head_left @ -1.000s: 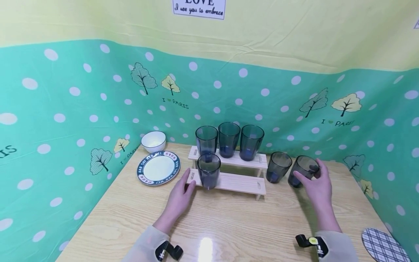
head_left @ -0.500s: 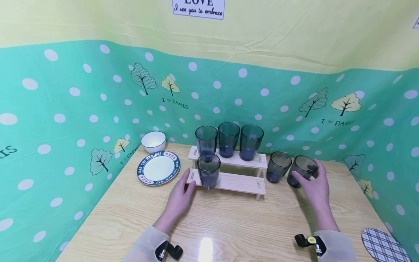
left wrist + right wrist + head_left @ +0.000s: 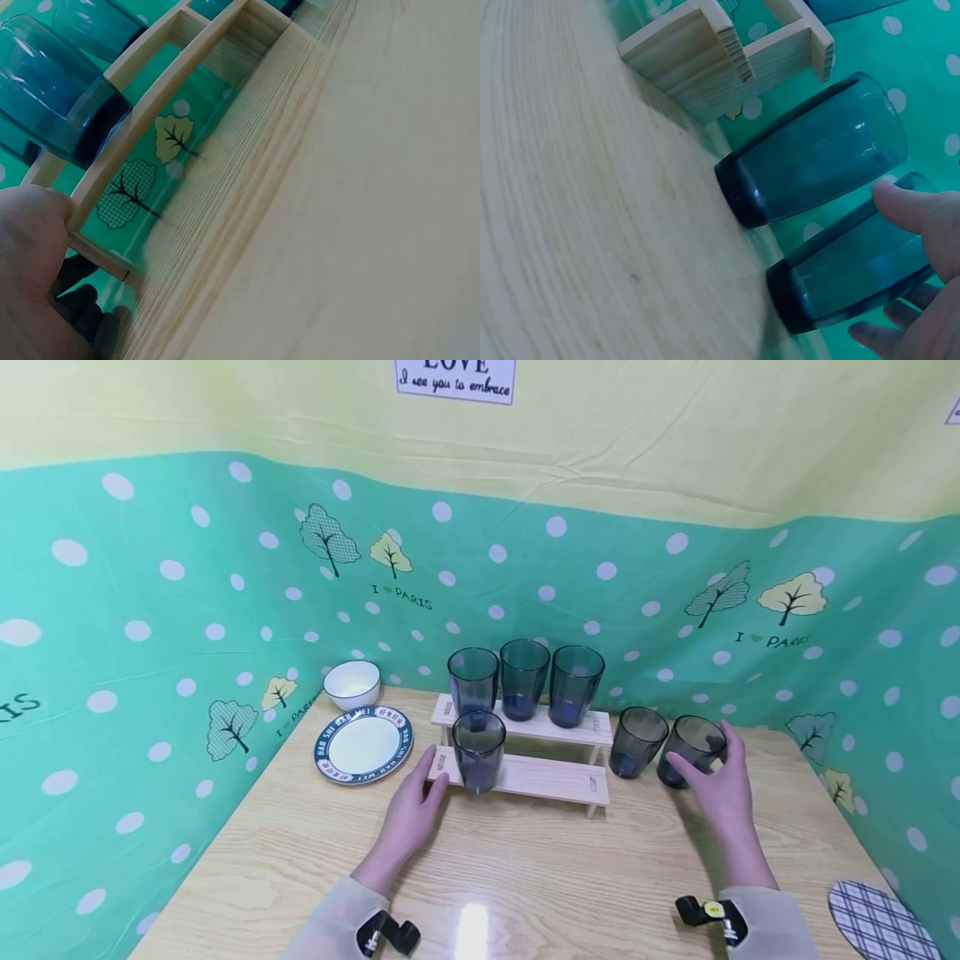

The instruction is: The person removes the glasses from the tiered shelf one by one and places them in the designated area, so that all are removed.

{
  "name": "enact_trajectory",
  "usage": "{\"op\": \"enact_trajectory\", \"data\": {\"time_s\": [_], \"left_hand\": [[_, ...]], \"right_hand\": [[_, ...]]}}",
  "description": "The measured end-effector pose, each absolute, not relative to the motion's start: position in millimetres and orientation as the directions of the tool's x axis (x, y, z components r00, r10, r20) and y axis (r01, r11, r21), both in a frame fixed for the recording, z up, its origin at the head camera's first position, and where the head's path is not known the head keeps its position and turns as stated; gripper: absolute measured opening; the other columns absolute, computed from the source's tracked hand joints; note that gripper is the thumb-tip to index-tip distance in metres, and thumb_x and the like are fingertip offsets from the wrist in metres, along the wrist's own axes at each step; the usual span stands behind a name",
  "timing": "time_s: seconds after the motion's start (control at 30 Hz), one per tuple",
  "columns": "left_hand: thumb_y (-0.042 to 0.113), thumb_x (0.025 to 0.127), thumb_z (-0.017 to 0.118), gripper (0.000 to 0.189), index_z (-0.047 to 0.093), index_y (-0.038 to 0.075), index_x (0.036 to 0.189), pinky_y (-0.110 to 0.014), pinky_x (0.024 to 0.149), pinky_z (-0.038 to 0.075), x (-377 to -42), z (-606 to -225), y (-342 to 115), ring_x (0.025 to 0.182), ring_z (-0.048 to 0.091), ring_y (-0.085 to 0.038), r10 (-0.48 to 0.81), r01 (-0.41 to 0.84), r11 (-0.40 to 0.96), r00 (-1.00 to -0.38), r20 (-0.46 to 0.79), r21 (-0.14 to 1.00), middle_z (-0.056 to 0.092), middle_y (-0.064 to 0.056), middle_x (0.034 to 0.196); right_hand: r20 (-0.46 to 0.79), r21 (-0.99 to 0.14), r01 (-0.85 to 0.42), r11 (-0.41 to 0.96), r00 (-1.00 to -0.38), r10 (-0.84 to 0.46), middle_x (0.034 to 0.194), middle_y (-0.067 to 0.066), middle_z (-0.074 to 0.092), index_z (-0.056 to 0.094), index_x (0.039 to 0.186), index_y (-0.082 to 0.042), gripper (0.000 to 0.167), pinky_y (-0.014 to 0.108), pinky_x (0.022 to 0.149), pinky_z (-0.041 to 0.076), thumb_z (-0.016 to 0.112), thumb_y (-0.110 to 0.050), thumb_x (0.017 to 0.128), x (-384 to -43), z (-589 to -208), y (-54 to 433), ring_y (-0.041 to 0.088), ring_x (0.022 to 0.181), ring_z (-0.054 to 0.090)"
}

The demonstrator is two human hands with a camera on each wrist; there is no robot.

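My right hand point(image 3: 723, 785) holds a dark tinted drinking glass point(image 3: 681, 775) upright on the table at the right. Its thumb lies on the near side, with fingers round the far side. A second tinted glass point(image 3: 637, 743) stands just left of it. My left hand point(image 3: 411, 810) grips the left end of the low step of a two-tier wooden rack point(image 3: 555, 778). In the left wrist view, the thumb touches the rack's corner point(image 3: 82, 199) and the fingers lie past its leg. One glass point(image 3: 478, 756) stands on the low step, near that hand.
Three more tinted glasses point(image 3: 525, 681) stand on the rack's upper step. A blue-rimmed plate point(image 3: 363, 745) and a white bowl point(image 3: 352, 685) are at the left. A checked round mat point(image 3: 883, 922) lies at the right front corner. Patterned cloth point(image 3: 637, 560) hangs behind the table.
My right hand and its glass have shifted slightly left, closer to the neighbouring glass. My left hand and the rack have stayed in place.
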State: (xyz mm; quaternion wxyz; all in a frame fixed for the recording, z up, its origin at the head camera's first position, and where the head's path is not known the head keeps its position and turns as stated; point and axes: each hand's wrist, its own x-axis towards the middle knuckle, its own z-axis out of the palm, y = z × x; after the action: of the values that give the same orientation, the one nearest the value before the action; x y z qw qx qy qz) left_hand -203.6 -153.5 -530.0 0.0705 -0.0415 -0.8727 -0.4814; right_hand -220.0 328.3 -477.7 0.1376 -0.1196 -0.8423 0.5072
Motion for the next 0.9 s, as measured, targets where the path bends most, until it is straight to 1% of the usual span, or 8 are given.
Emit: {"op": "enact_trajectory", "data": {"time_s": [0.1,0.17,0.3,0.4,0.57,0.67,0.83,0.9], "left_hand": [[0.032,0.117,0.055,0.065,0.032,0.008,0.174,-0.058,0.132,0.029,-204,-530,-154,0.159,0.038,-0.041,0.006,0.143,0.533,-0.986,0.165,0.834,0.039,-0.019,0.174],[0.033,0.118,0.055,0.065,0.032,0.009,0.174,-0.058,0.132,0.029,-203,-530,-154,0.159,0.038,-0.041,0.006,0.143,0.533,-0.986,0.166,0.834,0.039,-0.019,0.174],[0.033,0.118,0.055,0.066,0.032,0.009,0.174,-0.058,0.132,0.029,-203,-530,-154,0.160,0.038,-0.041,0.007,0.142,0.535,-0.987,0.163,0.833,0.038,-0.019,0.174],[0.033,0.118,0.055,0.066,0.031,0.010,0.174,-0.058,0.132,0.029,-203,-530,-154,0.160,0.037,-0.041,0.006,0.137,0.532,-0.987,0.158,0.835,0.038,-0.019,0.175],[0.034,0.117,0.055,0.066,0.031,0.010,0.174,-0.059,0.131,0.030,-204,-529,-154,0.160,0.037,-0.041,0.004,0.136,0.527,-0.987,0.158,0.839,0.038,-0.019,0.175],[0.035,0.117,0.055,0.067,0.032,0.010,0.175,-0.059,0.131,0.030,-204,-529,-154,0.160,0.038,-0.041,0.004,0.140,0.527,-0.987,0.162,0.838,0.038,-0.019,0.175],[0.034,0.117,0.055,0.066,0.031,0.010,0.175,-0.059,0.131,0.030,-205,-529,-154,0.160,0.038,-0.041,0.006,0.139,0.524,-0.987,0.160,0.840,0.038,-0.018,0.175],[0.034,0.117,0.055,0.066,0.032,0.010,0.175,-0.059,0.131,0.030,-205,-529,-154,0.160,0.038,-0.041,0.005,0.136,0.523,-0.988,0.157,0.841,0.038,-0.019,0.175]], "right_hand": [[0.121,-0.881,0.058,0.470,-0.932,0.341,0.184,0.019,0.006,-0.001,0.179,-0.023,0.117,0.073,0.130,0.019,0.084,-0.041,0.101,-219,-473,329,0.051,0.165,0.012],[0.139,-0.876,0.047,0.480,-0.928,0.345,0.183,0.019,0.007,0.000,0.179,-0.023,0.118,0.073,0.130,0.017,0.085,-0.042,0.100,-218,-468,328,0.051,0.165,0.013],[0.183,-0.867,0.021,0.498,-0.915,0.359,0.182,0.019,0.016,0.004,0.179,-0.024,0.117,0.075,0.129,0.019,0.087,-0.040,0.098,-214,-456,325,0.052,0.164,0.018],[0.215,-0.865,0.009,0.502,-0.897,0.386,0.181,0.016,0.020,0.007,0.179,-0.025,0.115,0.071,0.131,0.019,0.087,-0.039,0.098,-210,-445,321,0.048,0.164,0.019],[0.259,-0.866,-0.014,0.500,-0.867,0.425,0.181,0.006,0.024,0.012,0.179,-0.029,0.111,0.060,0.135,0.018,0.087,-0.038,0.098,-202,-428,309,0.035,0.166,0.019],[0.277,-0.868,-0.033,0.496,-0.861,0.426,0.181,0.001,0.025,0.014,0.178,-0.033,0.109,0.052,0.136,0.019,0.087,-0.036,0.098,-197,-416,299,0.030,0.167,0.019],[0.326,-0.870,-0.107,0.481,-0.857,0.400,0.179,-0.002,0.028,0.019,0.177,-0.035,0.105,0.037,0.136,0.018,0.088,-0.031,0.098,-189,-395,273,0.022,0.166,0.023],[0.346,-0.868,-0.139,0.476,-0.858,0.380,0.179,-0.003,0.029,0.020,0.176,-0.035,0.104,0.033,0.136,0.018,0.088,-0.028,0.098,-187,-389,263,0.019,0.166,0.024]]}}
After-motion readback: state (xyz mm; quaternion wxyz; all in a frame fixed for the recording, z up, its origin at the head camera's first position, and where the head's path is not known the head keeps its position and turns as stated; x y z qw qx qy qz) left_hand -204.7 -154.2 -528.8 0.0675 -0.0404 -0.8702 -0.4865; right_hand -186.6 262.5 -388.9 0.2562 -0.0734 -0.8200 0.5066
